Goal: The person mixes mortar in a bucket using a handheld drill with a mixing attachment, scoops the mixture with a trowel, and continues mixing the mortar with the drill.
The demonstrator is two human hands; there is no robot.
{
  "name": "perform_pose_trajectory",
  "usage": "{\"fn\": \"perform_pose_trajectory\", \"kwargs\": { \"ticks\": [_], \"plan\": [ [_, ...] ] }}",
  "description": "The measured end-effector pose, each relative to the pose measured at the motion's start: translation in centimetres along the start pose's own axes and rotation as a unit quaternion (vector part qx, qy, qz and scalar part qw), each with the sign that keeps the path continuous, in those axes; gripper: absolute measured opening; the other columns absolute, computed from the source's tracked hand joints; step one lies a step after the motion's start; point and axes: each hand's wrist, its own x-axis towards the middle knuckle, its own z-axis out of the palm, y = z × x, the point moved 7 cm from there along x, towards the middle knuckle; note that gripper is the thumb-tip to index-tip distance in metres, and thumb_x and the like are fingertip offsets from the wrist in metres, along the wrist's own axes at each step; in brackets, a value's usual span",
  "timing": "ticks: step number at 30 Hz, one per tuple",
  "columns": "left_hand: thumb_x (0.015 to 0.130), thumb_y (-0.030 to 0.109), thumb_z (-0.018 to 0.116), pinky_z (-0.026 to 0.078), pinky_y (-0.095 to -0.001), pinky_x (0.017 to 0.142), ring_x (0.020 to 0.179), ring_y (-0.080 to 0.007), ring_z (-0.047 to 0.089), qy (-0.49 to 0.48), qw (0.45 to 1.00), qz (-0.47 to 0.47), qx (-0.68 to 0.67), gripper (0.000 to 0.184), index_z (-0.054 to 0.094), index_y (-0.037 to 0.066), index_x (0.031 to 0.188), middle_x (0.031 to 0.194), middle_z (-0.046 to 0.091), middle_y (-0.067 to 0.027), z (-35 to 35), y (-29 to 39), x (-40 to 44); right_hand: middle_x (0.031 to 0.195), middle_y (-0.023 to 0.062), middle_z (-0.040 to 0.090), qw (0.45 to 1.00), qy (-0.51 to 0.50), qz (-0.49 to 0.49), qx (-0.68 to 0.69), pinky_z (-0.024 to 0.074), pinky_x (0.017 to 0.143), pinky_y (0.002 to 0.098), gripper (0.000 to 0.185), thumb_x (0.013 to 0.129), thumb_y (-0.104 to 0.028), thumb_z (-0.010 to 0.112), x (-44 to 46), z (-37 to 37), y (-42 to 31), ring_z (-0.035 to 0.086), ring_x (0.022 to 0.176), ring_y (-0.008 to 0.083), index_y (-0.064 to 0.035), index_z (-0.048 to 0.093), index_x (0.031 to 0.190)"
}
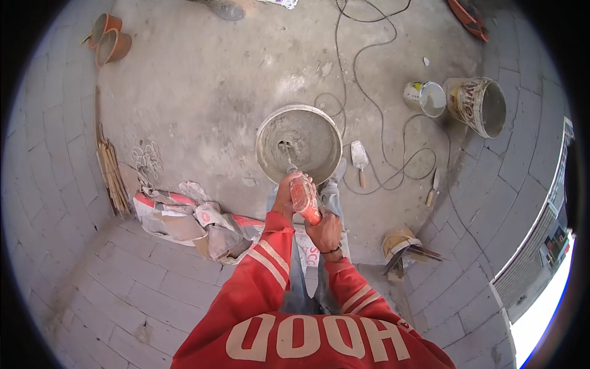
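A red power drill (302, 195) with pale dust on it is held between my two hands, pointing down into a bucket (263, 161). My left hand (284, 195) is closed on the drill's front part, near the chuck. Around the rear end is my right hand (326, 230), its fingers wrapped on the handle. The mixing shaft (290, 158) runs from the drill into grey wet mortar (305, 136), which hides its lower end. Beside the bucket, to the right, lies a trowel (359, 158) with mortar on its blade.
Black cable (382, 117) loops over the concrete floor at right. Two pails, one white (433, 99) and one mortar-stained (476, 104), are by the right wall. Torn cement bags (178, 224) and wooden sticks (110, 175) lie left; orange buckets (114, 48) sit far left.
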Motion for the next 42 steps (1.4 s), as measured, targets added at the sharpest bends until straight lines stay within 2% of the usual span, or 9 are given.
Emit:
{"fn": "perform_pose_trajectory", "kwargs": {
  "ticks": [5, 6, 10, 13, 14, 22, 31, 37, 42],
  "plan": [
    [0.087, 0.027, 0.073, 0.060, -0.0475, 0.071, 0.079, -0.0307, 0.068, 0.057, 0.997, -0.022, 0.044, 0.030, 0.058, 0.008, 0.105, 0.096, 0.065, -0.0105, 2.3, 0.1, 0.4, 0.089, 0.0250, 0.074, 0.999, 0.022, 0.020, 0.022, 0.0558, 0.074, 0.0545, 0.023, 0.079, -0.020, 0.079, 0.6, 0.8, 1.0, 0.071, 0.085, 0.0486, -0.0019, 0.074, 0.093],
    [0.088, 0.027, 0.073, 0.060, -0.0486, 0.070, 0.079, -0.0309, 0.068, 0.041, 0.998, -0.019, 0.052, 0.028, 0.057, 0.013, 0.106, 0.099, 0.065, -0.0099, 2.2, -0.3, 0.7, 0.088, 0.0257, 0.073, 0.999, 0.019, 0.019, 0.028, 0.0554, 0.074, 0.0548, 0.021, 0.079, -0.019, 0.078, 0.5, 0.9, 1.5, 0.070, 0.085, 0.0494, -0.0013, 0.072, 0.089],
    [0.089, 0.026, 0.072, 0.060, -0.0485, 0.066, 0.074, -0.0322, 0.068, 0.049, 0.998, -0.034, 0.036, 0.023, 0.057, 0.017, 0.102, 0.093, 0.065, -0.0100, -1.3, -3.2, 2.3, 0.086, 0.0249, 0.073, 0.999, 0.017, 0.031, 0.027, 0.0552, 0.074, 0.0542, 0.022, 0.077, -0.020, 0.079, -1.0, 1.5, 3.6, 0.070, 0.084, 0.0497, -0.0014, 0.069, 0.084],
    [0.089, 0.026, 0.072, 0.060, -0.0479, 0.064, 0.073, -0.0321, 0.068, 0.019, 0.997, -0.026, 0.064, 0.021, 0.057, 0.017, 0.101, 0.091, 0.065, -0.0103, -1.2, -2.7, 1.0, 0.083, 0.0244, 0.073, 0.999, 0.017, 0.035, 0.008, 0.0556, 0.073, 0.0536, 0.023, 0.076, -0.021, 0.079, -2.0, 1.4, 2.6, 0.070, 0.082, 0.0497, -0.0020, 0.069, 0.084],
    [0.088, 0.026, 0.076, 0.061, -0.0463, 0.073, 0.075, -0.0298, 0.068, 0.002, 0.999, -0.034, 0.027, 0.026, 0.061, 0.010, 0.100, 0.091, 0.066, -0.0100, -0.8, -2.4, 0.7, 0.082, 0.0245, 0.073, 0.999, 0.035, 0.018, 0.014, 0.0563, 0.072, 0.0530, 0.024, 0.077, -0.022, 0.080, -2.0, 1.3, 1.8, 0.071, 0.081, 0.0484, -0.0023, 0.071, 0.085],
    [0.088, 0.026, 0.074, 0.060, -0.0476, 0.067, 0.075, -0.0308, 0.069, 0.012, 0.999, -0.028, 0.041, 0.025, 0.059, 0.010, 0.101, 0.093, 0.067, -0.0104, 0.0, 1.7, -0.2, 0.084, 0.0260, 0.073, 0.999, 0.026, 0.009, 0.021, 0.0565, 0.072, 0.0530, 0.025, 0.076, -0.021, 0.079, -0.5, 2.9, -0.3, 0.071, 0.082, 0.0481, -0.0016, 0.073, 0.090],
    [0.090, 0.027, 0.074, 0.060, -0.0493, 0.066, 0.075, -0.0315, 0.069, 0.061, 0.995, -0.008, 0.073, 0.026, 0.058, 0.014, 0.106, 0.095, 0.067, -0.0111, -2.1, -1.9, 2.5, 0.086, 0.0268, 0.072, 0.997, 0.031, 0.029, 0.065, 0.0557, 0.073, 0.0538, 0.022, 0.076, -0.015, 0.076, -1.5, 2.5, 2.0, 0.070, 0.082, 0.0497, 0.0009, 0.072, 0.090],
    [0.088, 0.027, 0.074, 0.060, -0.0479, 0.069, 0.075, -0.0313, 0.069, 0.017, 0.998, -0.034, 0.057, 0.027, 0.060, 0.009, 0.101, 0.094, 0.067, -0.0104, -0.7, 0.2, 0.9, 0.086, 0.0261, 0.073, 0.999, 0.029, 0.014, 0.025, 0.0557, 0.071, 0.0519, 0.022, 0.078, -0.017, 0.078, -0.9, 2.6, 0.2, 0.070, 0.081, 0.0483, -0.0006, 0.073, 0.090],
    [0.090, 0.027, 0.074, 0.060, -0.0490, 0.067, 0.074, -0.0311, 0.069, 0.018, 0.998, -0.042, 0.037, 0.025, 0.059, 0.012, 0.103, 0.095, 0.067, -0.0109, -0.2, 1.1, 0.3, 0.085, 0.0255, 0.073, 0.999, 0.035, 0.009, 0.033, 0.0553, 0.070, 0.0516, 0.024, 0.077, -0.019, 0.080, -0.8, 2.7, -0.3, 0.071, 0.080, 0.0476, -0.0003, 0.073, 0.090]
  ]
}}
